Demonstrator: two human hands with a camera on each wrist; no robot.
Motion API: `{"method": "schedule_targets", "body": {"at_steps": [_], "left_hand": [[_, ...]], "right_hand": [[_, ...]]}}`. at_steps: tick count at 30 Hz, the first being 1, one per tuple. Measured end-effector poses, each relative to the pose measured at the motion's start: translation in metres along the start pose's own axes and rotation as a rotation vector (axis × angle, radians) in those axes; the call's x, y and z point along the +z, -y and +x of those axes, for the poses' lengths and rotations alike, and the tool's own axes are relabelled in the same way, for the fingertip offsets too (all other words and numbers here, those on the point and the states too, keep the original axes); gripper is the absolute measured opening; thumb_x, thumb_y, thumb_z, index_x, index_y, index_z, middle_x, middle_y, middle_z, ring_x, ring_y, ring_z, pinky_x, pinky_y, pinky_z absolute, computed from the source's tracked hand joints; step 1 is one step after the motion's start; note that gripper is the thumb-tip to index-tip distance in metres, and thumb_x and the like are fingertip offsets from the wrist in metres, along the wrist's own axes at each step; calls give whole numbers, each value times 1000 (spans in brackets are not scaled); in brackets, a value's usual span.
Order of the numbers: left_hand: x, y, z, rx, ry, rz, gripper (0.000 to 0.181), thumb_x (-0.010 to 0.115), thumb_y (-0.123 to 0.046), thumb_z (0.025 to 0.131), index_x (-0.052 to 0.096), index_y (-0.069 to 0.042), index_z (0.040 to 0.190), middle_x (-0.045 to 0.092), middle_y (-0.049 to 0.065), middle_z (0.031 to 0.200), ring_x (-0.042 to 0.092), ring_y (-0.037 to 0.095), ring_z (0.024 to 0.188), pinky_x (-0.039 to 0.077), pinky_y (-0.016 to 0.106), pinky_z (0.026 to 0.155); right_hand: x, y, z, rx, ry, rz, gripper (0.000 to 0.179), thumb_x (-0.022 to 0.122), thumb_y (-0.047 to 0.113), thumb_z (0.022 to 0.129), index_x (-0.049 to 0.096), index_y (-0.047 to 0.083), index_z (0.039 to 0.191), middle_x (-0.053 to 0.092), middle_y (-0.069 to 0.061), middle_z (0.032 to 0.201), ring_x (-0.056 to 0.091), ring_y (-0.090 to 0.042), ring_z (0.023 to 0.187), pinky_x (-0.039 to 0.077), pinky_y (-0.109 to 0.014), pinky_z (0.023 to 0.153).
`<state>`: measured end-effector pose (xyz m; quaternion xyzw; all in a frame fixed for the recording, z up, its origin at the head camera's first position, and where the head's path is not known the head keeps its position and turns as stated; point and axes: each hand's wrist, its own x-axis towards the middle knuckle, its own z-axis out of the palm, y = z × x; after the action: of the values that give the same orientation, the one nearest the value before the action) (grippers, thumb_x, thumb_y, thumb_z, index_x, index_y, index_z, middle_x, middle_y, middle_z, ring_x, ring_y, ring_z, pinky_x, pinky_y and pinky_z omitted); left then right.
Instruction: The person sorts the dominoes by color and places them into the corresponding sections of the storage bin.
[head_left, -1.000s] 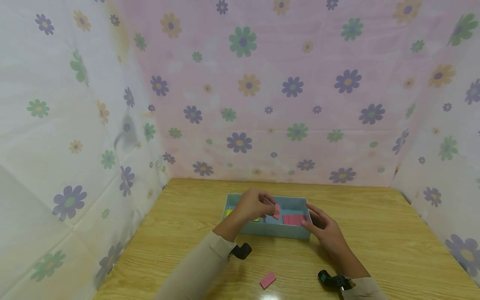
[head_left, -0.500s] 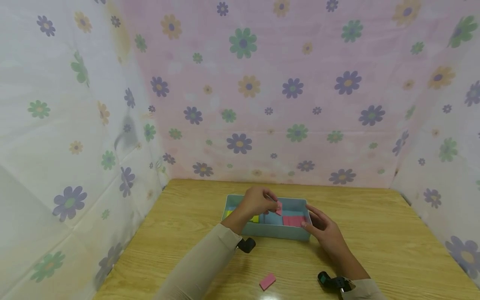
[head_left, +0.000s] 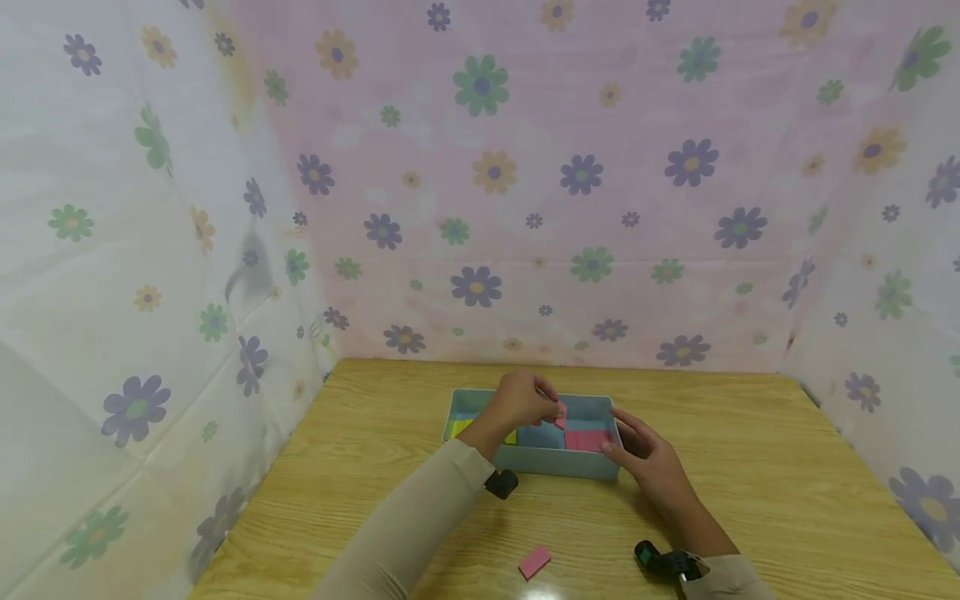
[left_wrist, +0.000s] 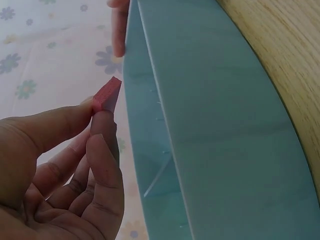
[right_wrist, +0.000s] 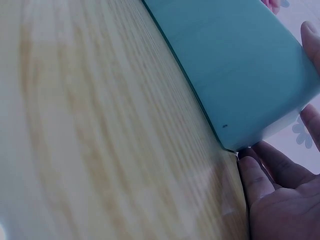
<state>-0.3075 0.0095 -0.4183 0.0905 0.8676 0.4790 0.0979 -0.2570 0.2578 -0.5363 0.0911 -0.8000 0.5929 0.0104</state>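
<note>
My left hand (head_left: 522, 400) pinches a small pink rectangular block (left_wrist: 106, 96) between thumb and fingertips, above the inside of a light blue box (head_left: 555, 463). My right hand (head_left: 656, 464) grips the box's right end, thumb at the front rim and fingers round the far side. In the right wrist view, fingers (right_wrist: 256, 179) lie against the bottom corner. Pink blocks (head_left: 587, 441) lie side by side in the right part of the box. Yellow blocks (head_left: 458, 427) are at its left, partly hidden by my left wrist.
One loose pink block (head_left: 535, 562) lies on the wooden table (head_left: 360, 467), in front of the box and near me. Flower-patterned cloth (head_left: 555, 292) hangs behind the table and at both sides. A black wrist camera (head_left: 501, 483) on my left arm hangs close to the box's front wall.
My left hand has shifted a little to the right with the pink block, which now hangs just behind the row of pink blocks. The right hand and box stay put.
</note>
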Motion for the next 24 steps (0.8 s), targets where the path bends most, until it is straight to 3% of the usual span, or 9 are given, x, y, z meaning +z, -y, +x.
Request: {"method": "schedule_targets", "body": {"at_steps": [3,6,11,24], "left_hand": [[2,2,3,-15,-9,18,10,85,-14,87,76,-10,88,75,1,74,78,29,84,63,48,78],[3,2,6,-20,-14,55,10,85,-14,87,76,-10,87,75,0,72,78,25,80,64,46,77],[6,1,9,-3,-8,112,9,84,-12,88,76,-9,83,75,1,72,76,17,71,64,39,71],[14,-4,14,-10,-18,255,13,86,-10,85,80,-8,74,74,0,68,73,13,65,59,26,59]], "right_hand": [[0,1,0,6,1,-3,69,69,37,101,37,26,162,43,-20,161,44,-41,147,47,-10,95],[-1,1,0,7,8,-14,70,67,38,102,35,26,163,42,-20,161,43,-41,147,47,-11,96],[-1,1,0,7,3,-13,70,68,40,101,37,27,162,44,-19,160,46,-40,146,47,-10,95],[0,-2,1,5,2,-13,70,69,41,100,37,28,162,44,-18,160,46,-39,146,46,-9,94]]}}
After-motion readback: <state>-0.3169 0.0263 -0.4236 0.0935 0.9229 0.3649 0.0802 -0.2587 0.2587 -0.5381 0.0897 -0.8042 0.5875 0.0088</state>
